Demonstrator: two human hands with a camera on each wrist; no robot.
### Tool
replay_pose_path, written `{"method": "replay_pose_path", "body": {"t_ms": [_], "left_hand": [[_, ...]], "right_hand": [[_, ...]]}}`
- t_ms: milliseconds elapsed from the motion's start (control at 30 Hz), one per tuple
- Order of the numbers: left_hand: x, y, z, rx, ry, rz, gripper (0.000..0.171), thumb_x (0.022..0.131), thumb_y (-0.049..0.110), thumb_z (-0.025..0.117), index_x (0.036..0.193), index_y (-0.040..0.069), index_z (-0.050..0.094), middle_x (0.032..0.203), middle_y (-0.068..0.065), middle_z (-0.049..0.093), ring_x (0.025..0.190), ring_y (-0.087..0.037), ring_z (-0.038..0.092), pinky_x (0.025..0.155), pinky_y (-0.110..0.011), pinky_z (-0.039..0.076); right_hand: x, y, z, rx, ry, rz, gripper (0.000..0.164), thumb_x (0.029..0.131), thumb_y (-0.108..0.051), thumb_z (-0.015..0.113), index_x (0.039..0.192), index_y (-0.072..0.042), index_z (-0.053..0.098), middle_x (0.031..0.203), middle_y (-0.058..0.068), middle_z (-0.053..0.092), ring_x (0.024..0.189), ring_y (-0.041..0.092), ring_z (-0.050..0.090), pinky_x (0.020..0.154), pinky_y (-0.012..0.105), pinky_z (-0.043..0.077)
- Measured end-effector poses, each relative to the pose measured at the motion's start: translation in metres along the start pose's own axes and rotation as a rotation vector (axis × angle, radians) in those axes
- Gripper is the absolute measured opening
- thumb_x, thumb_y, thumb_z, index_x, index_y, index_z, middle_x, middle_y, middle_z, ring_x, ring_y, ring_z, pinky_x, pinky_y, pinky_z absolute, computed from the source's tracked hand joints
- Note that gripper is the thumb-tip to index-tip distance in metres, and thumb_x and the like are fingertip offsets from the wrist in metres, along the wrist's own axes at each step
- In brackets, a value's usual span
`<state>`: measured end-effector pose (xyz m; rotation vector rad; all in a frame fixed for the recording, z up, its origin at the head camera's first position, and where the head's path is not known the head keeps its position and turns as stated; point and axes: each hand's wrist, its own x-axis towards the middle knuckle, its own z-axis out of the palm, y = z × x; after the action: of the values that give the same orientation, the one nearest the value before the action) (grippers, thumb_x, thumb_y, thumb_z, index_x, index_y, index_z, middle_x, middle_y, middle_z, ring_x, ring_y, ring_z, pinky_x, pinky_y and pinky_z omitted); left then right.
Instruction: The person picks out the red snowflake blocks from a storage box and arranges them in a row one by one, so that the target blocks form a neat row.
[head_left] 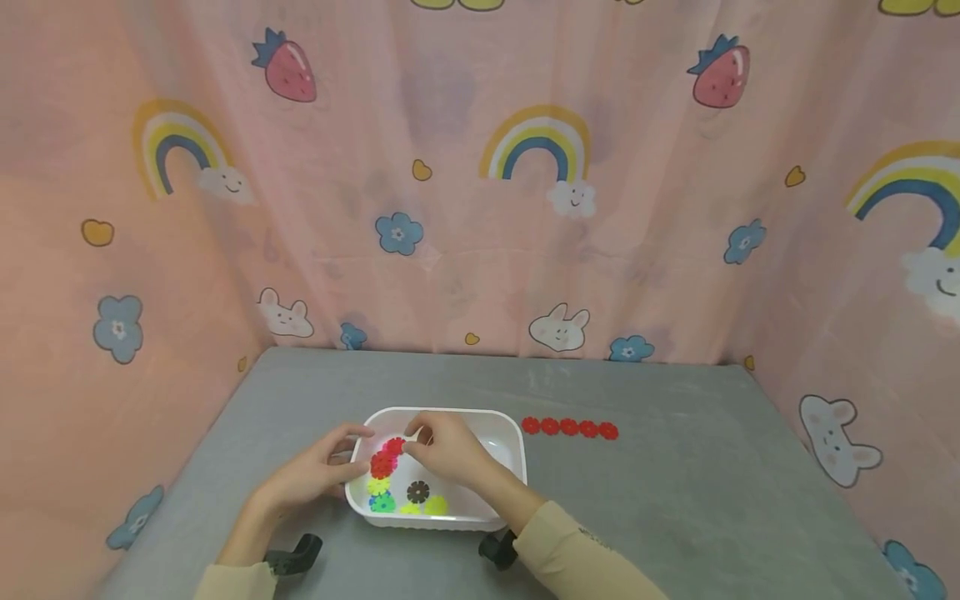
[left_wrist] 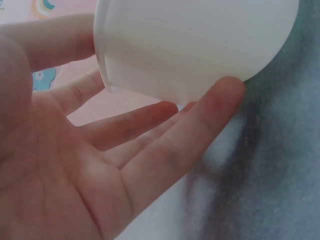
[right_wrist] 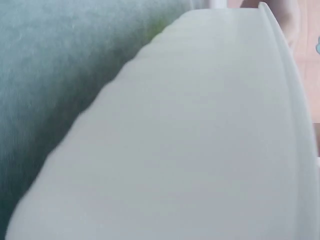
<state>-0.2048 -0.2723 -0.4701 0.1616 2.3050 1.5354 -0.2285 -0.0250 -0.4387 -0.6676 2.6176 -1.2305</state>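
A white plastic tub (head_left: 480, 525) stands on the grey table. Inside, toward its left side, lie flower-shaped plastic discs: red discs (head_left: 382, 464), a brown disc (head_left: 417, 492), yellow discs (head_left: 436, 505) and green discs (head_left: 383, 502). My left hand (head_left: 318, 467) holds the tub by its left end; the left wrist view shows fingers (left_wrist: 210, 115) against its outer wall and underside. My right hand (head_left: 450, 448) reaches over the tub with bent fingers, thumb and forefinger at the uppermost red disc. Whether they pinch it is unclear. The right wrist view shows mostly the tub's outer wall (right_wrist: 200, 125).
To the right of the tub, a row of several red discs (head_left: 570, 427) lies on the grey table (head_left: 712, 492). A pink patterned curtain (head_left: 465, 283) hangs behind the table and along both sides. Dark wrist straps (head_left: 296, 557) sit near both forearms.
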Motion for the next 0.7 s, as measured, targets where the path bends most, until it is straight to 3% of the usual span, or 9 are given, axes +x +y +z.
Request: {"method": "replay_pose_path", "body": {"t_ms": [400,567,700], "left_hand": [[-0.002,-0.001,-0.004,-0.031,-0.059,0.038,0.063,0.097,0.023,0.069,0.149,0.01,0.036,0.156,-0.032,0.029,0.133,-0.05,0.045,0.088,-0.047,0.058],[-0.002,-0.002,-0.004,-0.038,-0.071,0.035,0.062,0.098,0.023,0.068,0.15,0.01,0.036,0.156,-0.034,0.027,0.134,-0.051,0.044,0.088,-0.048,0.058],[-0.002,-0.003,-0.005,-0.037,-0.071,0.035,0.062,0.098,0.024,0.068,0.15,0.011,0.037,0.156,-0.033,0.027,0.133,-0.05,0.045,0.088,-0.048,0.058]], "right_hand": [[0.009,-0.006,0.029,0.062,-0.061,0.083,0.025,0.093,-0.014,0.074,0.115,-0.006,0.065,0.084,-0.002,0.059,0.067,0.015,0.056,0.055,0.024,0.052],[0.012,-0.004,0.04,0.048,-0.086,0.141,0.029,0.091,-0.015,0.076,0.117,-0.008,0.065,0.095,0.0,0.064,0.072,0.015,0.058,0.06,0.025,0.055],[0.015,-0.003,0.046,-0.023,-0.111,0.15,0.032,0.09,-0.017,0.077,0.119,-0.009,0.066,0.103,0.001,0.066,0.08,0.014,0.06,0.07,0.028,0.058]]}}
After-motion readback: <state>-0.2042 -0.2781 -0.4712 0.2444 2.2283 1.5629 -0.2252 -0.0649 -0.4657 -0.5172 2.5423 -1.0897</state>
